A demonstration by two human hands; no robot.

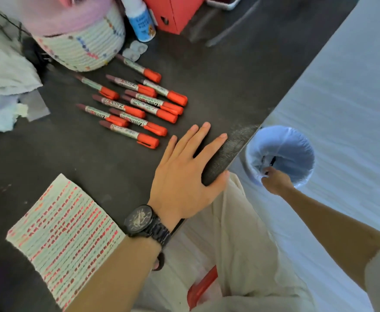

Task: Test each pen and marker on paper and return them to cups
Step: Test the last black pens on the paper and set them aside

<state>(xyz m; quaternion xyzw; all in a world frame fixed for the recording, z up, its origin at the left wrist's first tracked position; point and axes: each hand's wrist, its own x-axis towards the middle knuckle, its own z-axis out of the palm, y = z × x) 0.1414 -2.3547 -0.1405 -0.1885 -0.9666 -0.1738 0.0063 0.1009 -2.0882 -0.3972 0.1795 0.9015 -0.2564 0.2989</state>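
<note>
Left hand (184, 174) flat, fingers spread, on desk (207, 75) edge. Right hand (274, 180) in bin (306, 143), grip unclear. Markers (154, 101) lie diagonal, caps lower-right

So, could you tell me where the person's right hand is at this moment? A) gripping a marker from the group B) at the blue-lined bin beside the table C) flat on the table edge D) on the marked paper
B: the right hand reaches down to the rim of the blue-lined bin, while the left hand lies flat at the edge of the table.
</note>
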